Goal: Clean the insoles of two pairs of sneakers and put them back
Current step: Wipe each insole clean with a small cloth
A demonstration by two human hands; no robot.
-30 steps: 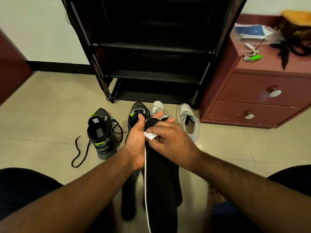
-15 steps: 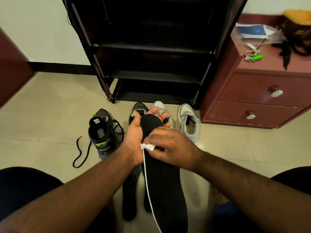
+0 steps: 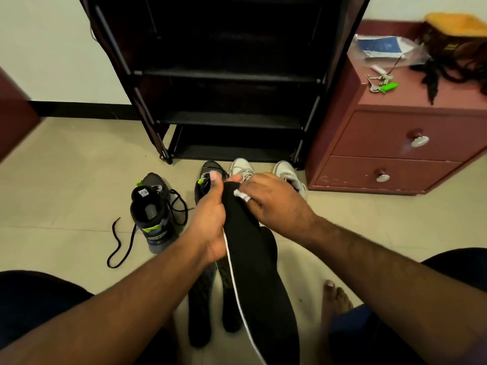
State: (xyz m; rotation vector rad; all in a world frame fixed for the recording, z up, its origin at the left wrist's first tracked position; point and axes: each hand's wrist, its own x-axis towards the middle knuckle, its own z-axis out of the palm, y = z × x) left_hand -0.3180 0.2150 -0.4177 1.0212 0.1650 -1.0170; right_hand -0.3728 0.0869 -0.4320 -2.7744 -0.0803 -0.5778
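Black insole [image 3: 253, 259] in left hand's [image 3: 210, 219] grip, right hand [image 3: 274, 198] pinching half-hidden white wipe [image 3: 241, 194].

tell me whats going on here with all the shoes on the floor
A person sitting on the floor is wiping a black insole. The left hand holds it near its top end, while the right hand pinches a small white wipe against it. Two more dark insoles lie on the floor underneath. A dark pair of sneakers and a white pair wait by the shoe rack.
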